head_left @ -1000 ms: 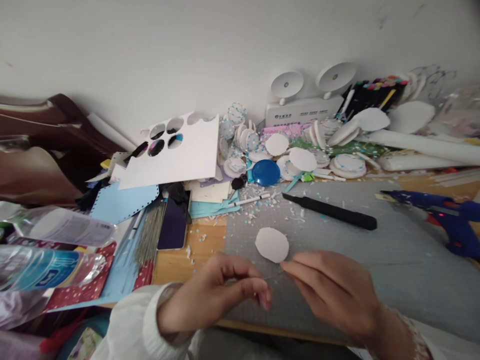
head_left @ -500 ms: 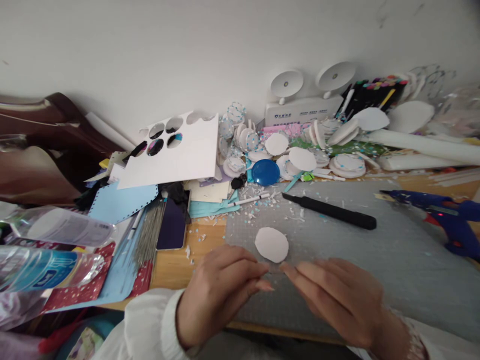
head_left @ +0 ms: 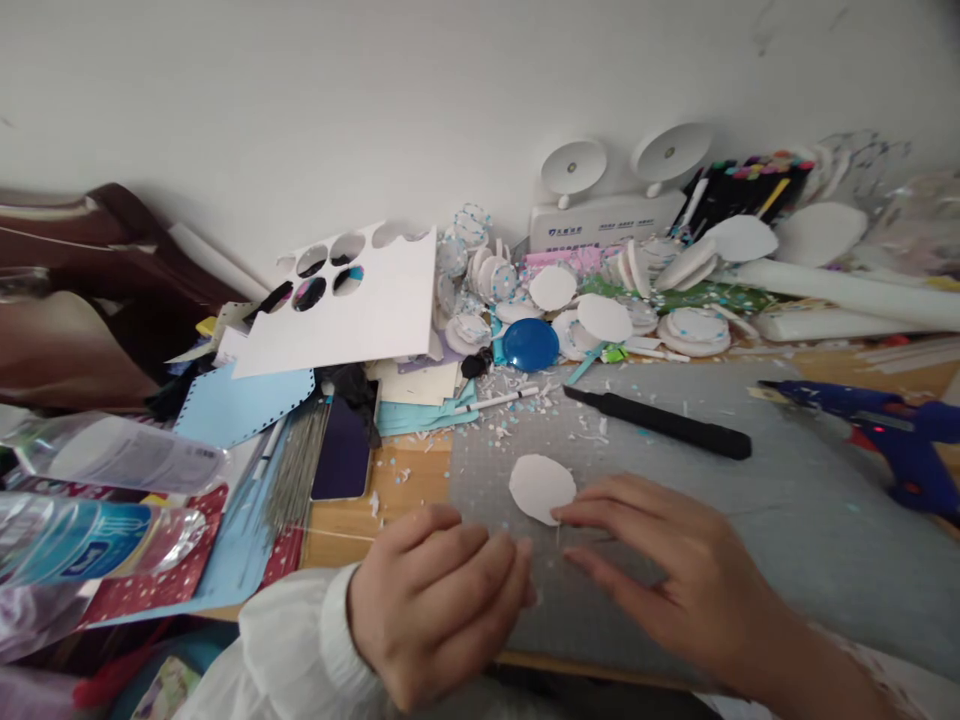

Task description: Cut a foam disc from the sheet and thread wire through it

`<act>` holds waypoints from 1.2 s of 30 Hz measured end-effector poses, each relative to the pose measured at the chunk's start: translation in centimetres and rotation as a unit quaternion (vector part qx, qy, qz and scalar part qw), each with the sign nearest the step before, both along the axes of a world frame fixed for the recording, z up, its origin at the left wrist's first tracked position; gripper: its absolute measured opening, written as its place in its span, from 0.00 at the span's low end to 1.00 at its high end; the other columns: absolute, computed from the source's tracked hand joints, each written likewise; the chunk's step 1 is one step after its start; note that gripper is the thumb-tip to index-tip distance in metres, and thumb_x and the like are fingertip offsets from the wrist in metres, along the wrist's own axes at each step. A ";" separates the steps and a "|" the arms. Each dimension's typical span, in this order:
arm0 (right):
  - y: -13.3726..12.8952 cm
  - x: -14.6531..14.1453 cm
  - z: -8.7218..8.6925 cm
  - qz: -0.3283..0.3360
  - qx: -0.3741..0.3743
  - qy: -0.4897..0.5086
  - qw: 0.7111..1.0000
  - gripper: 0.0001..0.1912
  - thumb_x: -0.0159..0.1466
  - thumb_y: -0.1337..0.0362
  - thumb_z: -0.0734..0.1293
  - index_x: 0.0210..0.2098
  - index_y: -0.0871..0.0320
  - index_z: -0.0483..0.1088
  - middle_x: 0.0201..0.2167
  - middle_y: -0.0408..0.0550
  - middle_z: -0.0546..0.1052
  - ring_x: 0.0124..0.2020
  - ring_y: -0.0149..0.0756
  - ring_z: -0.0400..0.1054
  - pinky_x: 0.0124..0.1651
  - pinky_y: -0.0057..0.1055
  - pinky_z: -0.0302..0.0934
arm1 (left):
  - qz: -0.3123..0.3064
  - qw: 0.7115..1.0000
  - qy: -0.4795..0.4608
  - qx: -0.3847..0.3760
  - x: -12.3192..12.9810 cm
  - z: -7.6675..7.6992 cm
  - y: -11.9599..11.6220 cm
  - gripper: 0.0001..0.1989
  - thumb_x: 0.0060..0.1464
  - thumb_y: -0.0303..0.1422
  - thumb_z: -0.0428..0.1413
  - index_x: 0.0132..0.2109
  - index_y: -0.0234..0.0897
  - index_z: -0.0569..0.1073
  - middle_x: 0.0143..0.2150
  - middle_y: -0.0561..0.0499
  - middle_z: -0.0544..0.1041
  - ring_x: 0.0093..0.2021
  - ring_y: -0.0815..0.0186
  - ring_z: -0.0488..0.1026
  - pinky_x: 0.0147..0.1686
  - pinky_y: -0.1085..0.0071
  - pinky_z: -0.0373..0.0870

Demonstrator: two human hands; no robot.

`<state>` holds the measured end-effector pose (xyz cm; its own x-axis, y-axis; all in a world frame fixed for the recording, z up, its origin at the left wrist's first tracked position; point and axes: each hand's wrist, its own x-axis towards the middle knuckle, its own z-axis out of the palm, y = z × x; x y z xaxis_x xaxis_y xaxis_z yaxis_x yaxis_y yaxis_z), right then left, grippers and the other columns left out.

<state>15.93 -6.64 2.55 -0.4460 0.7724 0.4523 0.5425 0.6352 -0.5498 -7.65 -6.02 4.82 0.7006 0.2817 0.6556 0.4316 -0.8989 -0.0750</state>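
On mat (head_left: 810, 540), disc (head_left: 543, 489) flat, roundish, right hand (head_left: 675, 555) parted, left hand (head_left: 442, 598) curled, hold hidden

Your left hand (head_left: 442, 605) curls, hiding its palm; the sliver (head_left: 557, 534) by your right hand (head_left: 667, 565) is too fine to identify. The right edge crops your blue glue gun (head_left: 904, 440).
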 end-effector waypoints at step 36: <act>0.1 -1.0 -0.7 -0.038 0.057 0.067 0.995 0.08 0.64 0.75 0.64 0.36 0.58 0.74 0.29 0.45 0.78 0.30 0.29 0.73 0.33 0.25 0.67 | 0.122 0.933 -0.168 -0.294 0.7 -1.3 0.8 0.11 0.55 0.32 0.62 0.45 0.34 0.74 0.36 0.49 0.77 0.30 0.73 0.74 0.31 0.78 0.72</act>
